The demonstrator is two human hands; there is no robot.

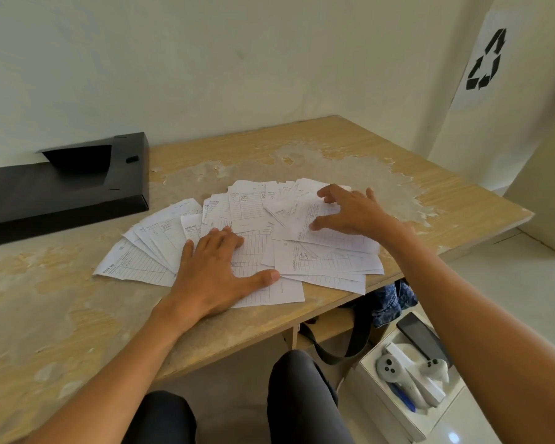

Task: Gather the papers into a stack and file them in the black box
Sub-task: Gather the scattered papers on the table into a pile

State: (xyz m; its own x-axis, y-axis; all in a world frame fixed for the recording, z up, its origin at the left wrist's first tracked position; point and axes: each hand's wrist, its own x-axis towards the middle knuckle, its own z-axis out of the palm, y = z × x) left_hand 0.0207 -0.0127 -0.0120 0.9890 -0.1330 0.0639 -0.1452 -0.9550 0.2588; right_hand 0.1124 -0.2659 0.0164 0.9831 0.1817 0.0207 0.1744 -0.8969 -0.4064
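Note:
Several white lined note papers lie fanned out and overlapping across the middle of the worn wooden table. My left hand rests flat on the papers near the front of the fan, fingers spread. My right hand sits on the papers at the right side with its fingers curled and apart, fingertips pressing the sheets. Neither hand has lifted a sheet. The black box lies on its side at the back left of the table, against the wall, its open mouth showing.
The table's right edge drops off past the papers. Under and beside the table a dark strap bag hangs, and a white box on the floor holds white controllers and a phone. My knees sit below the front edge.

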